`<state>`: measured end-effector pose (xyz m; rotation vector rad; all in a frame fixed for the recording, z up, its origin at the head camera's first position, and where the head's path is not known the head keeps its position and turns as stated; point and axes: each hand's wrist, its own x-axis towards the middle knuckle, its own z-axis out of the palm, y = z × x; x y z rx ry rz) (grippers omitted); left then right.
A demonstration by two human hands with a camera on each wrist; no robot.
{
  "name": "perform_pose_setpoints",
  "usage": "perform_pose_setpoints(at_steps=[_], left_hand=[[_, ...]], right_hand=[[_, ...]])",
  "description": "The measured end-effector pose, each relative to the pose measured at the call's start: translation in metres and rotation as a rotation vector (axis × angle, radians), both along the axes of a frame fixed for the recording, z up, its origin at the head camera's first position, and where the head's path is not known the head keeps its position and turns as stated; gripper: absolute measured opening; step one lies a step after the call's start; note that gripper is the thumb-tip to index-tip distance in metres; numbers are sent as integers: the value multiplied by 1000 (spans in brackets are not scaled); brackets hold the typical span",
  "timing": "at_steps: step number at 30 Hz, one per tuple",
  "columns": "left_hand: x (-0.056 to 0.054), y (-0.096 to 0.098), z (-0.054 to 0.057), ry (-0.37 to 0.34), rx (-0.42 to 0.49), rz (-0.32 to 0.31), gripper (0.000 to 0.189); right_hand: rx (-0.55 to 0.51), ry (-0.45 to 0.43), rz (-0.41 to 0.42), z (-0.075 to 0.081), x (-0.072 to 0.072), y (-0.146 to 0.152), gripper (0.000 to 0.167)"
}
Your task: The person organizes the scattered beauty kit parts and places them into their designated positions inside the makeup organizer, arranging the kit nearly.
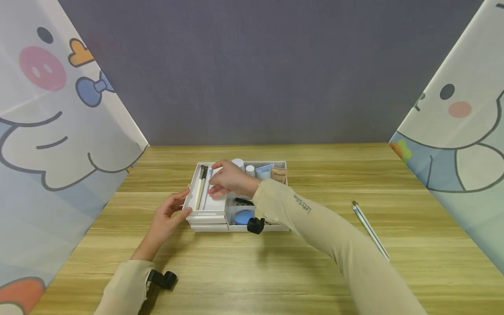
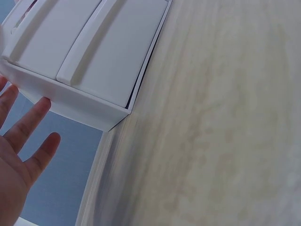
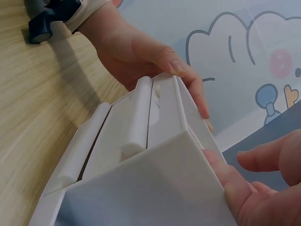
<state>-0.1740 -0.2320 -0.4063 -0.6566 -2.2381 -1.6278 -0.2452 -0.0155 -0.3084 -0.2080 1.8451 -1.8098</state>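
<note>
A white desktop organizer (image 1: 208, 220) stands on the wooden table, with a shallow top tray and two drawers (image 2: 117, 47) at its left part. Several makeup brushes (image 1: 200, 188) with pale handles lie side by side in the tray. My right hand (image 1: 232, 178) is over the tray, fingertips beside the brushes; thumb and fingers stand apart in the right wrist view, with nothing seen between them. My left hand (image 1: 169, 215) rests against the organizer's left side with spread fingers. In the left wrist view its fingertips touch the white wall.
The organizer's right compartments hold white-capped bottles (image 1: 250, 169), a blue tube (image 1: 264, 171), a beige tube (image 1: 279, 175) and a blue makeup sponge (image 1: 244, 217). Two more brushes (image 1: 370, 229) lie on the table at right. A grey wall stands behind, cartoon-printed panels at both sides.
</note>
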Motion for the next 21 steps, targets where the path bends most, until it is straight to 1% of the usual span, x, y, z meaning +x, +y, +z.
perform_pose_setpoints(at_steps=[5,10,18,21], left_hand=[[0,0,0,-8,0,1,43],[0,0,-1,3,-2,1,42],[0,0,-1,7,0,6,43],[0,0,0,7,1,8,42]], right_hand=[[-36,3,12,-1,1,4,54],[-83,21,21,-5,4,9,52],[-241,97,51,-18,8,18,51],[-289,119,71,-20,10,22,51]])
